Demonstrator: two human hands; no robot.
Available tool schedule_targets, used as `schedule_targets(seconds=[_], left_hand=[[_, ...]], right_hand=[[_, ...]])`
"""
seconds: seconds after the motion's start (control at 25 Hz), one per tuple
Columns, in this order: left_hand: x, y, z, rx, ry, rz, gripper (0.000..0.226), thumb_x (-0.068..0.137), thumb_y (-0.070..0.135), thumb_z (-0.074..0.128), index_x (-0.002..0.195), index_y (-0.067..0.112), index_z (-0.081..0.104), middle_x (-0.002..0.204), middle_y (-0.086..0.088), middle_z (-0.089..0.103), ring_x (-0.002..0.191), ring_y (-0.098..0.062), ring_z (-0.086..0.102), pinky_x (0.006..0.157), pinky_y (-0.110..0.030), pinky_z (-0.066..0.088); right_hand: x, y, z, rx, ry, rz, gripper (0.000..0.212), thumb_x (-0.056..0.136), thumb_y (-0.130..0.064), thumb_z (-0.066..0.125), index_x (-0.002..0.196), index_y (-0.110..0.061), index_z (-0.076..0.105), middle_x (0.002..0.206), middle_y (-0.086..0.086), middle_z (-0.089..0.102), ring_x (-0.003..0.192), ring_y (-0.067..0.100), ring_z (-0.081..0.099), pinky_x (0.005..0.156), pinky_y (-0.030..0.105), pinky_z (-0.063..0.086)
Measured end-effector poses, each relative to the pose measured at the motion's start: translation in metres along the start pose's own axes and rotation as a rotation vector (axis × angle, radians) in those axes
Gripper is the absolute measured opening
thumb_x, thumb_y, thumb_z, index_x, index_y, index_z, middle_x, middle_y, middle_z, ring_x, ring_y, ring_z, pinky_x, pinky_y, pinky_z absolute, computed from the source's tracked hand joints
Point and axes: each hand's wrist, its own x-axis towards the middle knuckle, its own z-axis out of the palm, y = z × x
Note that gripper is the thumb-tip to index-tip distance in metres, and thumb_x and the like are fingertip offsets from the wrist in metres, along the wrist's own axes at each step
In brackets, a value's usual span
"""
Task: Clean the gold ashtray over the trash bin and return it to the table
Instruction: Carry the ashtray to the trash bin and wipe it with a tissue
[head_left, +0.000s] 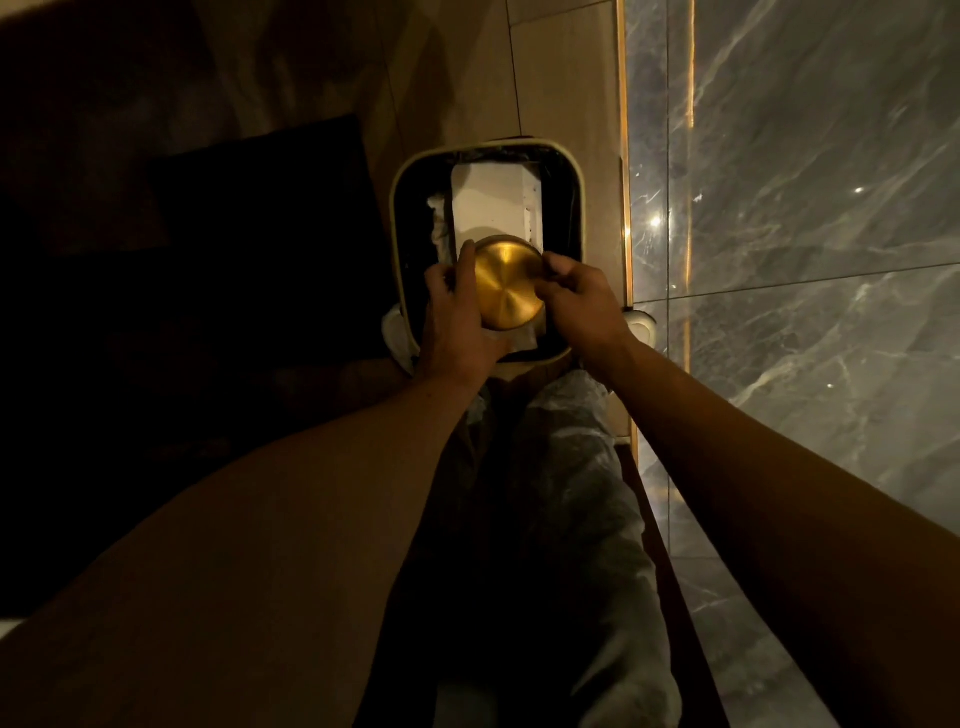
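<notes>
The round gold ashtray (506, 283) is held upside down, its brushed base facing me, directly above the open trash bin (399, 208). My left hand (457, 317) grips its left edge, thumb up along the rim. At the ashtray's right edge, my right hand (576, 301) has its fingers curled and touching the rim. A bit of white tissue (524, 340) shows beneath the ashtray near my left palm. The ashtray's inside is hidden.
The bin has a cream rim and a black liner, with a white box (493, 200) and crumpled paper inside. It stands on a beige tiled floor beside a grey marble wall (805, 234). A dark piece of furniture (234, 234) lies left. My legs are below.
</notes>
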Motion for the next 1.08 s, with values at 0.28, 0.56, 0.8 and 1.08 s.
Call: schedule_targets(seconds=[0.28, 0.56, 0.8, 1.08], left_hand=[[0.006, 0.006, -0.006, 0.249, 0.001, 0.104, 0.115, 0.068, 0.037, 0.084, 0.155, 0.023, 0.010, 0.159, -0.006, 0.017, 0.140, -0.033, 0.036, 0.093, -0.049, 0.051], [0.009, 0.012, -0.009, 0.339, 0.006, 0.167, 0.110, 0.064, 0.043, 0.084, 0.152, 0.031, 0.019, 0.153, -0.006, 0.026, 0.133, -0.034, 0.041, 0.092, -0.046, 0.047], [0.019, 0.012, -0.016, 0.107, -0.065, 0.177, 0.113, 0.063, 0.032, 0.088, 0.152, 0.015, 0.022, 0.158, -0.009, 0.028, 0.142, -0.031, 0.034, 0.109, -0.046, 0.039], [0.026, 0.008, -0.029, 0.068, -0.049, 0.195, 0.106, 0.052, 0.039, 0.090, 0.143, 0.019, 0.037, 0.141, -0.003, 0.051, 0.124, -0.025, 0.054, 0.096, -0.042, 0.050]], right_hand=[[-0.005, -0.004, -0.007, 0.030, -0.005, -0.027, 0.033, 0.093, -0.001, 0.047, 0.122, -0.009, 0.061, 0.085, -0.009, 0.061, 0.082, 0.006, 0.058, 0.082, 0.029, 0.051], [-0.006, -0.005, -0.012, -0.147, -0.006, -0.116, 0.028, 0.100, -0.021, 0.046, 0.122, -0.011, 0.060, 0.098, 0.007, 0.067, 0.091, 0.019, 0.062, 0.074, 0.020, 0.048], [-0.002, 0.001, -0.009, -0.410, 0.018, -0.205, 0.041, 0.096, -0.039, 0.045, 0.130, -0.018, 0.054, 0.107, 0.010, 0.059, 0.096, 0.021, 0.057, 0.091, 0.042, 0.050], [-0.001, -0.017, -0.006, -0.807, 0.095, -0.783, 0.051, 0.103, -0.022, 0.036, 0.147, 0.004, 0.031, 0.155, 0.025, 0.028, 0.145, 0.035, 0.027, 0.120, 0.042, 0.026]])
